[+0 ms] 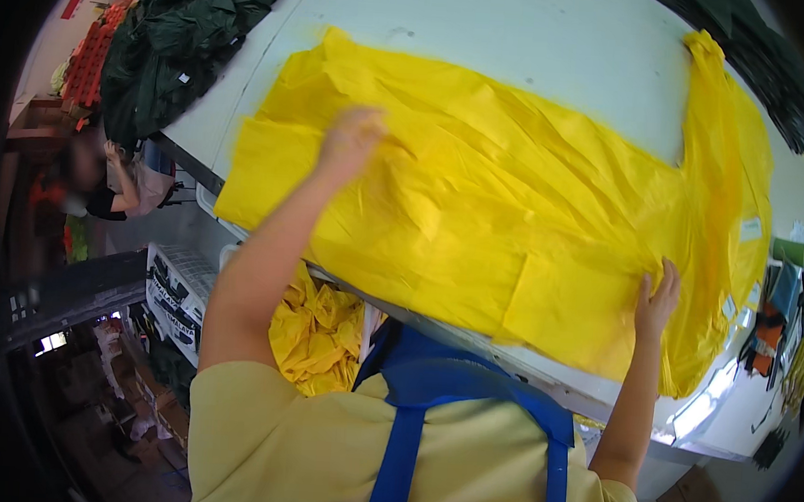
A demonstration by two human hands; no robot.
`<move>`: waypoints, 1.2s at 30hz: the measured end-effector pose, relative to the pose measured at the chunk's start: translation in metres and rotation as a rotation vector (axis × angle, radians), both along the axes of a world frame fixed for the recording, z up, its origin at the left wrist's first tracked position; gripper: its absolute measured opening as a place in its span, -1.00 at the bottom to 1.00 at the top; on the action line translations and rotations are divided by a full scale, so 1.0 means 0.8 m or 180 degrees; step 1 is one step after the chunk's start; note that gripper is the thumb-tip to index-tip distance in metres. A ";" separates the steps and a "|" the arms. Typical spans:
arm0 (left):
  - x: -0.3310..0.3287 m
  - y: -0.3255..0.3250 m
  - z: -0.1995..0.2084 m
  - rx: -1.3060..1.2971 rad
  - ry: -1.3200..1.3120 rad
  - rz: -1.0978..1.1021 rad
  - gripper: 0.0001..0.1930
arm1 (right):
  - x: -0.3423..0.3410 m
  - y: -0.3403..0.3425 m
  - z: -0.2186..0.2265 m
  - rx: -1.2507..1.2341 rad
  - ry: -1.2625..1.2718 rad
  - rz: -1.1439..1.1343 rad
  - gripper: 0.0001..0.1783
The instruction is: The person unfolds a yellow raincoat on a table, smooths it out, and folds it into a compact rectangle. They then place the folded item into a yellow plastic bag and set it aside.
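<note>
while the yellow fabric (516,194) is laid out along the near side of the white table (599,42), a smoothing step seems to be in hand. the right hand (659,299) is rested on its right part, fingers parted; the left hand (352,142) is blurred over its left part, its grip impossible to tell. flattening of the creases between them seems called for.

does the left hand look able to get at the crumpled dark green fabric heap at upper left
Probably yes, perhaps with a lean: between the left hand and the crumpled dark green fabric heap lie only wrinkled yellow sheeting and smooth white tabletop, and nothing upright seems to block the way.
</note>
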State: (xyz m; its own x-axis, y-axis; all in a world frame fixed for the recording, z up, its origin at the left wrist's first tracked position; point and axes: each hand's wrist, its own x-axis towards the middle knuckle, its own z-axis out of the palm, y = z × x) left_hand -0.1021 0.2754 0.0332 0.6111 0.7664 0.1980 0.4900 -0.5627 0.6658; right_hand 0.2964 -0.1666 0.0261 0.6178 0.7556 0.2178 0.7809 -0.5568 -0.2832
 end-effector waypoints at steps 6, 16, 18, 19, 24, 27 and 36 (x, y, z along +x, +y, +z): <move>-0.067 0.304 -0.020 0.0248 0.1505 0.2288 -0.48 | -0.015 0.053 -0.058 -0.0728 -0.0548 -0.0434 -0.52; -0.130 0.363 0.057 -0.3102 -0.0768 0.0933 -0.58 | -0.021 0.054 -0.056 -0.0713 -0.0416 -0.0441 -0.53; -0.213 0.353 0.105 -0.3472 -0.2232 0.1187 -0.66 | -0.020 0.056 -0.058 -0.0754 -0.0418 -0.0440 -0.53; -0.233 0.333 0.113 -0.3004 -0.2183 0.2155 -0.64 | -0.020 0.058 -0.057 -0.0772 -0.0440 -0.0434 -0.53; -0.244 0.222 0.191 -0.2530 -0.3293 0.0169 -0.50 | -0.017 0.063 -0.054 -0.0757 -0.0491 -0.0364 -0.54; -0.288 0.218 0.202 -0.2469 -0.3128 -0.0948 -0.66 | 0.006 0.046 -0.056 -0.0768 -0.0294 -0.0235 -0.58; -0.291 0.251 0.245 -0.2204 -0.2491 -0.0179 -0.47 | 0.055 0.049 -0.045 -0.0887 0.0313 -0.0922 -0.64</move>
